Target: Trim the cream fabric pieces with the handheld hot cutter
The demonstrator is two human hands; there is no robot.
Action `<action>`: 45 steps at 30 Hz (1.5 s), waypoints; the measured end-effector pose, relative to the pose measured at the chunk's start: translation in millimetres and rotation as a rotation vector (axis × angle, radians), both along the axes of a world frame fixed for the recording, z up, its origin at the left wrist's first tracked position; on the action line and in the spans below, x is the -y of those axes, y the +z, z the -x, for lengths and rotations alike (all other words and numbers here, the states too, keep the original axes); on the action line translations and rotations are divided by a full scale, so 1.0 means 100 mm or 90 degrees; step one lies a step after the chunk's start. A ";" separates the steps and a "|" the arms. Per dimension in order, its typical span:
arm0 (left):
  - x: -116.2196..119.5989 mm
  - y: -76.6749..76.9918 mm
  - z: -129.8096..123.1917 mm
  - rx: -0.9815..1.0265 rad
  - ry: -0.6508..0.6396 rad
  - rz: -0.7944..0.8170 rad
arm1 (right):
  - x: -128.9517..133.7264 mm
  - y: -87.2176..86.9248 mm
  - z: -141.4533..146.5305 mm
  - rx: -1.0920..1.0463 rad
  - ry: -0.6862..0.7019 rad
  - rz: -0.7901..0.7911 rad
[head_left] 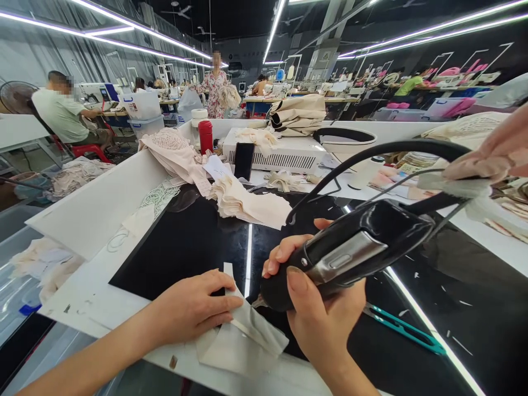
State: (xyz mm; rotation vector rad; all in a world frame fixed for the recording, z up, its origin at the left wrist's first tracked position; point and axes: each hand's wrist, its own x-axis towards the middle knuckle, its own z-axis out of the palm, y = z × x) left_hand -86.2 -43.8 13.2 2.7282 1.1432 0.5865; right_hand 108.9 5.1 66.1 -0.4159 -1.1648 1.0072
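My right hand is wrapped round a black steam iron with a silver lever and a thick black hose. The iron's tip points down and left, close to a folded piece of cream fabric at the table's front edge. My left hand lies on that fabric with its fingers stretched across the fold, holding nothing; its thumb is hidden. Right of my right hand, teal thread snips rest on the black work surface.
A stack of cream fabric pieces lies ahead, near an upright phone and a red bottle. Another person's hand is at the right edge, beside the hose. Low white boards border the table.
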 end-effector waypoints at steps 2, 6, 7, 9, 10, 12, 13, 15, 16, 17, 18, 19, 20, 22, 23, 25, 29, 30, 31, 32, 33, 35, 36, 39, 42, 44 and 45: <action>0.00 -0.02 0.00 -0.010 0.000 -0.024 | 0.00 0.01 0.00 -0.007 0.005 0.005; 0.01 -0.04 -0.01 -0.017 -0.003 -0.048 | -0.02 0.02 0.00 -0.008 0.008 0.010; 0.01 -0.04 -0.01 -0.020 -0.003 -0.050 | -0.03 0.02 0.01 -0.008 0.007 0.011; 0.01 -0.04 -0.02 -0.026 -0.002 -0.053 | -0.05 0.02 0.02 -0.009 0.005 0.008; 0.01 -0.04 -0.02 -0.027 -0.001 -0.053 | -0.06 0.02 0.03 -0.009 0.004 0.005; 0.01 -0.03 -0.03 -0.025 -0.001 -0.050 | -0.08 0.02 0.05 -0.012 0.005 -0.003; 0.01 -0.03 -0.03 -0.022 -0.001 -0.049 | -0.09 0.01 0.06 -0.011 0.007 -0.007; 0.01 -0.02 -0.04 -0.014 0.000 -0.044 | -0.09 0.00 0.07 -0.007 0.013 -0.006; 0.01 -0.02 -0.04 -0.011 0.001 -0.040 | -0.09 -0.01 0.07 -0.004 0.016 -0.004; 0.02 -0.03 -0.04 -0.008 0.002 -0.035 | -0.08 -0.01 0.07 0.001 0.017 -0.001; 0.02 -0.03 -0.04 -0.008 0.004 -0.031 | -0.08 -0.02 0.08 0.008 0.017 0.002; 0.02 -0.04 -0.04 -0.009 0.007 -0.028 | -0.08 -0.02 0.08 0.017 0.014 0.005; 0.02 -0.05 -0.04 -0.011 0.008 -0.026 | -0.08 -0.02 0.08 0.026 0.010 0.006; 0.02 -0.06 -0.04 -0.013 0.009 -0.028 | -0.09 -0.02 0.09 0.037 0.002 0.006; 0.02 -0.07 -0.04 -0.011 0.009 -0.031 | -0.10 -0.02 0.09 0.035 0.000 0.006; 0.02 -0.07 -0.05 -0.006 0.009 -0.035 | -0.11 -0.01 0.11 0.020 -0.001 0.003; 0.01 -0.06 -0.06 -0.002 0.011 -0.028 | -0.13 -0.02 0.14 0.009 0.007 -0.005; 0.01 -0.06 -0.06 -0.003 0.013 -0.024 | -0.13 -0.02 0.14 0.012 0.009 -0.006; 0.01 -0.06 -0.06 -0.003 0.013 -0.023 | -0.13 -0.02 0.15 0.016 0.009 -0.006; 0.02 -0.06 -0.06 -0.003 0.014 -0.023 | -0.14 -0.02 0.15 0.020 0.008 -0.007; 0.02 -0.06 -0.06 -0.003 0.014 -0.025 | -0.14 -0.02 0.15 0.022 0.006 -0.008; 0.02 -0.06 -0.06 -0.001 0.013 -0.028 | -0.15 -0.02 0.15 0.022 0.001 -0.011; 0.02 -0.06 -0.06 0.000 0.013 -0.028 | -0.16 -0.02 0.16 0.018 -0.001 -0.011; 0.02 -0.05 -0.07 0.008 0.014 -0.029 | -0.18 -0.01 0.18 0.005 -0.007 -0.009; 0.01 -0.03 -0.08 0.017 0.010 -0.030 | -0.20 -0.03 0.22 0.014 -0.004 -0.011; 0.01 -0.03 -0.08 0.017 0.009 -0.030 | -0.21 -0.05 0.23 0.021 -0.004 -0.007; 0.01 -0.03 -0.08 0.015 0.011 -0.030 | -0.21 -0.05 0.24 0.023 -0.005 -0.005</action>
